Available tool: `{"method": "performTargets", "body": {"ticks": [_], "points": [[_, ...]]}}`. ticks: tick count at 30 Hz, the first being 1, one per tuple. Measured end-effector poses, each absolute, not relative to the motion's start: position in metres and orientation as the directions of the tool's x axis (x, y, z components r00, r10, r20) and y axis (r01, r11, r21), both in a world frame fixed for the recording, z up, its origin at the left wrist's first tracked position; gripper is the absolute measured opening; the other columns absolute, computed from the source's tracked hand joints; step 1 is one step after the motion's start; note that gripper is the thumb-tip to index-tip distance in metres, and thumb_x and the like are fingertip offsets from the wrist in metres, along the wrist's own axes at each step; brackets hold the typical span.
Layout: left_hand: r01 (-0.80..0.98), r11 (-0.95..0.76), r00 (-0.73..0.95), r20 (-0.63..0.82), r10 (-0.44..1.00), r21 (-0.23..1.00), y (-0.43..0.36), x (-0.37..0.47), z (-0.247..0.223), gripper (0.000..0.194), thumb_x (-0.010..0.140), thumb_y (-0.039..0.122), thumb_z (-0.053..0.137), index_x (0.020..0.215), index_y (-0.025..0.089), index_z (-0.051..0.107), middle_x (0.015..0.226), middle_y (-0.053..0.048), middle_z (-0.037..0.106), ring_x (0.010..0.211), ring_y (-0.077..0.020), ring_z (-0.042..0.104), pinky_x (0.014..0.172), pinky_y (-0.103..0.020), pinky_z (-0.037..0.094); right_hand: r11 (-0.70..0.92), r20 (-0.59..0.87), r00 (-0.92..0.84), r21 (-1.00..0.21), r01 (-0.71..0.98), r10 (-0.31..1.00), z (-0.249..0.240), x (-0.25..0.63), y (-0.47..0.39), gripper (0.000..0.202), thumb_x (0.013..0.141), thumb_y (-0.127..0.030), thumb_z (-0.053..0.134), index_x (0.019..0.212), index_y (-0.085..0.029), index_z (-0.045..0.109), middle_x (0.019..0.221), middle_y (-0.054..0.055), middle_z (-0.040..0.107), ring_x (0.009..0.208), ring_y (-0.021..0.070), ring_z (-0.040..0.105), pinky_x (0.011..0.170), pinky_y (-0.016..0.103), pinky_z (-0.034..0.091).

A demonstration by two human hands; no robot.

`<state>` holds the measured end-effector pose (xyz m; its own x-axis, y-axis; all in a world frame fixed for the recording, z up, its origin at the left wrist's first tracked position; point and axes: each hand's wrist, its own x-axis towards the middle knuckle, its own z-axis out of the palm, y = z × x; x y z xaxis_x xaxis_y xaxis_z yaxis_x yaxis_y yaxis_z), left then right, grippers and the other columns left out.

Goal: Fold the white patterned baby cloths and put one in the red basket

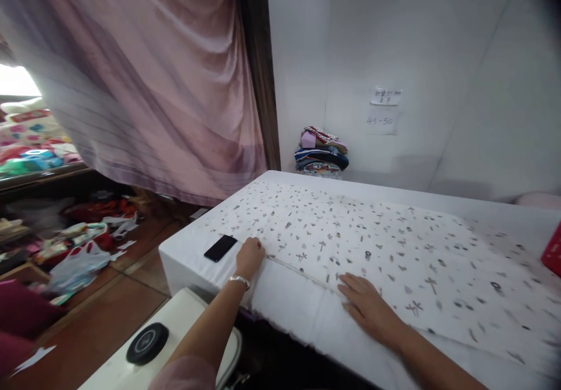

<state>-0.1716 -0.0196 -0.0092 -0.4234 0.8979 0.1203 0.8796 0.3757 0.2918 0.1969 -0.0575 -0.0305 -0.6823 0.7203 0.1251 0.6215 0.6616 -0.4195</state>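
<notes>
A white cloth (307,214) printed with small brown and grey motifs lies spread over the white-covered table. My left hand (250,255), with a bracelet at the wrist, is curled closed at the near left part of the cloth's edge and appears to pinch it. Its fingertips are partly hidden. Farther right along the same edge, my right hand (363,302) rests flat on the cloth with its fingers stretched out. Just left of my left hand lies a black phone (220,248).
A white stool-like surface (175,325) with a round black object (148,343) stands at the near left. Folded fabrics (322,151) are stacked beyond the table (280,296). A pink curtain (188,86) hangs left. Plastic bags (83,267) litter the floor. A red object (553,249) sits at the right edge.
</notes>
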Motion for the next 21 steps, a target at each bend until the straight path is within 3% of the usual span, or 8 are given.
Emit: {"method": "performTargets", "body": {"ticks": [5, 8, 13, 18, 21], "points": [[0.827, 0.436, -0.502, 0.116, 0.857, 0.355, -0.017, -0.172, -0.007, 0.021, 0.079, 0.019, 0.041, 0.093, 0.017, 0.056, 0.108, -0.012, 0.057, 0.092, -0.0243, 0.059, 0.071, -0.033, 0.044, 0.583, 0.041, -0.644, -0.474, 0.661, 0.764, -0.027, 0.202, -0.059, 0.054, 0.093, -0.051, 0.032, 0.139, -0.025, 0.042, 0.152, 0.005, 0.021, 0.140, 0.0257, 0.014, 0.113, 0.051, 0.016], [0.790, 0.477, -0.554, 0.114, 0.825, 0.384, -0.016, -0.171, -0.006, 0.026, 0.078, 0.022, 0.041, 0.098, 0.015, 0.056, 0.115, -0.014, 0.054, 0.093, -0.0257, 0.059, 0.073, -0.035, 0.046, 0.575, -0.018, -0.660, -0.474, 0.667, 0.751, -0.022, 0.205, -0.061, 0.058, 0.090, -0.055, 0.038, 0.141, -0.026, 0.039, 0.151, 0.006, 0.020, 0.140, 0.0272, 0.011, 0.113, 0.054, 0.009], [0.738, 0.540, -0.618, 0.084, 0.782, 0.405, -0.014, -0.170, -0.005, 0.034, 0.077, 0.029, 0.042, 0.104, 0.014, 0.056, 0.120, -0.016, 0.052, 0.100, -0.0283, 0.059, 0.081, -0.038, 0.048, 0.484, 0.033, -0.568, -0.567, 0.666, 0.822, -0.013, 0.229, -0.053, 0.056, 0.092, -0.056, 0.033, 0.140, -0.028, 0.040, 0.152, 0.003, 0.019, 0.140, 0.0232, 0.013, 0.113, 0.045, 0.018], [0.751, 0.555, -0.612, 0.062, 0.788, 0.358, -0.008, -0.173, -0.004, 0.039, 0.073, 0.034, 0.044, 0.105, 0.016, 0.058, 0.121, -0.015, 0.054, 0.102, -0.0296, 0.060, 0.081, -0.039, 0.050, 0.263, 0.127, -0.233, -0.351, 0.898, 0.964, -0.013, 0.316, -0.023, 0.055, 0.092, -0.052, 0.033, 0.137, -0.022, 0.045, 0.152, 0.007, 0.022, 0.141, 0.0251, 0.013, 0.112, 0.048, 0.016], [0.727, 0.616, -0.665, 0.090, 0.741, 0.304, 0.000, -0.179, -0.012, 0.033, 0.072, 0.040, 0.042, 0.096, 0.028, 0.059, 0.119, -0.002, 0.059, 0.101, -0.0242, 0.061, 0.079, -0.034, 0.051, -0.010, 0.141, 0.036, -0.176, 0.984, 0.989, -0.025, 0.389, -0.019, 0.051, 0.092, -0.044, 0.037, 0.137, -0.021, 0.044, 0.151, 0.009, 0.025, 0.140, 0.0271, 0.013, 0.110, 0.052, 0.017]]}}
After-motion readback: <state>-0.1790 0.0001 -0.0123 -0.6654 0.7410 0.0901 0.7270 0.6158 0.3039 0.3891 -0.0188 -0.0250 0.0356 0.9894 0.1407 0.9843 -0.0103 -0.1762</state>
